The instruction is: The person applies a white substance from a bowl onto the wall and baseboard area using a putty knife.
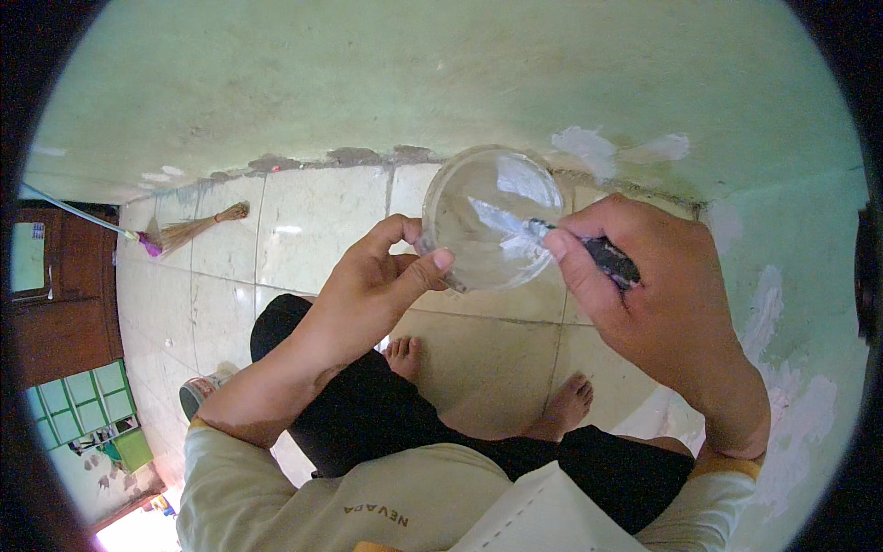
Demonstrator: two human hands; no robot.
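A round, clear plastic tub [444,241] is held up in front of me, smeared inside with whitish paste. My left hand [382,276] is closed on its left rim, thumb on the near side and fingers around the far side. My right hand [639,267] grips the dark, paste-stained handle of a putty knife [607,261]. The knife's white-smeared blade points left, reaching over the rim into the tub. Whether the blade touches the bottom cannot be seen.
A pale green wall [322,74] rises ahead, with white patches [589,152] low on it and more on the right-hand wall [768,313]. Tiled floor [303,230] lies below, beneath my bare feet. A stick broom [207,227] lies at left, near a brown wooden cabinet [69,331].
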